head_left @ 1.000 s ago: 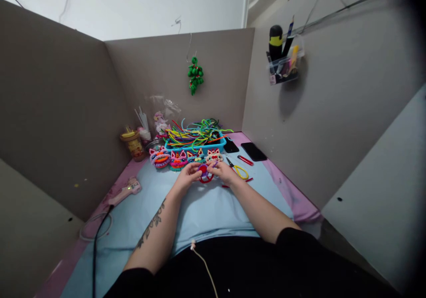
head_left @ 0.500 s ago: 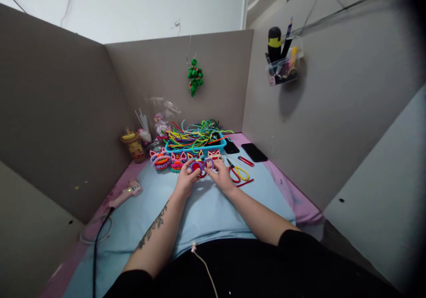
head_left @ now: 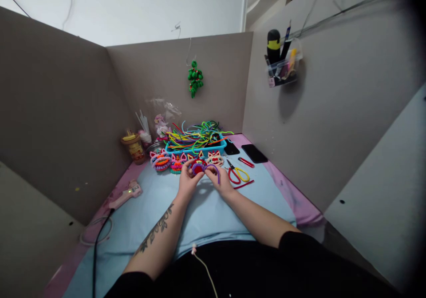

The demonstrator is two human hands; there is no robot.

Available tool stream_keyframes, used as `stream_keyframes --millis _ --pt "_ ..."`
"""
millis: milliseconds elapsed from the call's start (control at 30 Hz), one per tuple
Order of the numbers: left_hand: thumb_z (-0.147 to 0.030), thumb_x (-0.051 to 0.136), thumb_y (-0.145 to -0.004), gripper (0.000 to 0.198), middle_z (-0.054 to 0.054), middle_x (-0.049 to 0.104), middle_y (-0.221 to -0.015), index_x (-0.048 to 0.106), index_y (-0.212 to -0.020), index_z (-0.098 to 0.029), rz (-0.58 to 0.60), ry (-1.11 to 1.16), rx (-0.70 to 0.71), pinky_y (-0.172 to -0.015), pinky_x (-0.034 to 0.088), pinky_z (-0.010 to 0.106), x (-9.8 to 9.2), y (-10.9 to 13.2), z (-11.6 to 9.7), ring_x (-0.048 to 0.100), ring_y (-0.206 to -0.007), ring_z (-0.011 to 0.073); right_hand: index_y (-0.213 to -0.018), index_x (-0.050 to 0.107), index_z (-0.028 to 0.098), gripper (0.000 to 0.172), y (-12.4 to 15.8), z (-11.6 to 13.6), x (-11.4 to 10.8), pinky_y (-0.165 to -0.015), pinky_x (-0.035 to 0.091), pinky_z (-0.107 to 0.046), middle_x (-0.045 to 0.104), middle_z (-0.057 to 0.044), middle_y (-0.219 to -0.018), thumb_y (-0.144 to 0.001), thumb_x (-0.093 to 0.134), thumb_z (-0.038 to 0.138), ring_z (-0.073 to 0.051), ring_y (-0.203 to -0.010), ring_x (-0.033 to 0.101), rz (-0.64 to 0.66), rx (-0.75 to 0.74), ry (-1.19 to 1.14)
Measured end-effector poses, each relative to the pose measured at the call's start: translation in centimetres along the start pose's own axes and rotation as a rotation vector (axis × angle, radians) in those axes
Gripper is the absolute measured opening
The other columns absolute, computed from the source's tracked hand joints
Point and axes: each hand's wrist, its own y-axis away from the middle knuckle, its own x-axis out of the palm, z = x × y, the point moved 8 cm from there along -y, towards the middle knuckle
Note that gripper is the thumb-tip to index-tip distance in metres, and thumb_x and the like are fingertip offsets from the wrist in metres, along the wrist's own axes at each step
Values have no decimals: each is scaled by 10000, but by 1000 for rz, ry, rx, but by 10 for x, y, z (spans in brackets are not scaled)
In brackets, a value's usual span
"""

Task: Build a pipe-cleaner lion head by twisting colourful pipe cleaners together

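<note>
1. The piece (head_left: 199, 169), a red disc ringed in purple, sits up between both hands, above the table (head_left: 199, 213).
2. A second ago its red loops hung below the hands; now red shows on the far side — the piece looks turned.
3. The purple stem (head_left: 217, 172), curled in a loop by the right hand half a second ago, now arcs over that hand, its end pointing down.
4. The left hand (head_left: 189, 178) is closed around the piece's left side, thumb at the near edge.
5. The right hand (head_left: 218, 181) pinches the stem close to the piece's right edge; its other fingers are partly hidden.
6. Just beyond the hands stand the figures (head_left: 160, 160) in a row, with the tray (head_left: 213, 149) of coloured stems behind.
7. Right of the right hand lie the scissors (head_left: 236, 169) — both handles visible, where the red one was covered a second ago — and a red strip (head_left: 244, 184).
8. The glue gun (head_left: 125, 196) lies well left, unmoved.
</note>
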Motion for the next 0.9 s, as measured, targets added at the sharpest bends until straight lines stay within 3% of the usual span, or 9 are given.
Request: stream_keyframes --millis 433,600,733,900 --pt "-222 753 -602 514 12 650 -801 444 -1011 -192 -32 -6 -5 -690 474 270 0 2 0 635 -722 154 -646 539 164 198 4 -19 7 -536 339 -233 489 32 -576 -724 578 342 -101 -544 414 -41 107 -107" --pt "-246 762 -582 577 11 653 -786 441 -1059 -192 -80 87 -121 -675 482 274 -3 2 6 634 -694 150 -672 565 167 200 -1 -23 5 -572 366 -251 504 22 -597 -725 575 360 -121 -577 449 -27 122 -95" --pt "-256 781 -547 592 12 654 -760 455 -1035 -179 -87 231 -301 -619 490 271 -1 4 17 632 -652 153 -757 607 177 170 -7 -10 -5 -627 393 -270 557 -29 -787 -718 580 340 -168 -749 516 -23 17 48" --pt "-237 785 -555 542 17 656 -742 480 -998 -170 -64 317 -353 -562 493 251 0 5 19 623 -605 141 -748 624 198 130 -9 -12 -1 -723 413 -298 511 -62 -1046 -707 601 319 -207 -992 498 100 15 190"
